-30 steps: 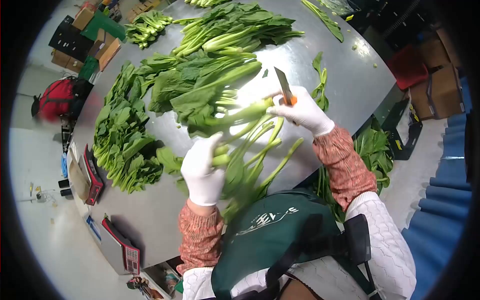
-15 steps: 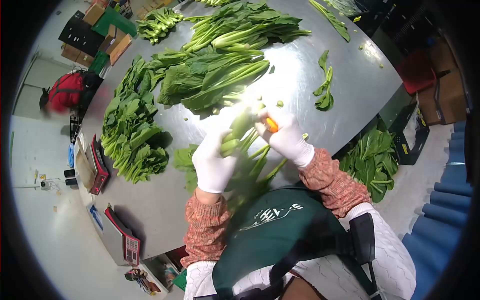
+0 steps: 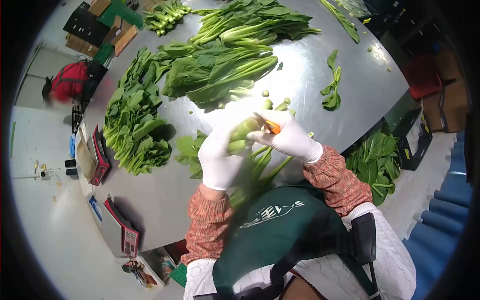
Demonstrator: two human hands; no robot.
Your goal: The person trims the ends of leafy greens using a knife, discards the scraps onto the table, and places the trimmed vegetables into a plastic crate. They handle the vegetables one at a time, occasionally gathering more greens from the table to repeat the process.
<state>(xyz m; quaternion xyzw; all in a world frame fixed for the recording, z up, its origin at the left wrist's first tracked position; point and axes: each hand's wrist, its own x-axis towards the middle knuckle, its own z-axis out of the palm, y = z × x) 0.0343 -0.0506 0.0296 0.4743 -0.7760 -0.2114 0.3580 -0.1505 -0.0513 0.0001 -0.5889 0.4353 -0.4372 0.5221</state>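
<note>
White-gloved, my left hand (image 3: 220,155) is closed around a bunch of leafy greens (image 3: 240,145), whose thick pale-green stem ends point up and away from me. Leaves from the bunch hang toward the apron. In my right hand (image 3: 295,140), also gloved, is a small knife (image 3: 273,127) with an orange handle and a short dark blade. Its blade is close to the stem ends; glare hides whether it touches them. Just beyond my hands, several cut stem pieces (image 3: 268,104) lie on the metal table (image 3: 370,95).
Piles of leafy greens (image 3: 220,75) cover the table's far middle, with another heap (image 3: 132,125) at left. Two red-edged scales (image 3: 122,227) stand along the left edge. A loose sprig (image 3: 332,82) lies right. More greens (image 3: 375,162) sit below the table's right edge, beside a black crate (image 3: 415,145).
The knife has turned so its blade shows near the stem ends, and my hands are closer together. More cut stem pieces lie beyond my hands. The whole view has shifted slightly.
</note>
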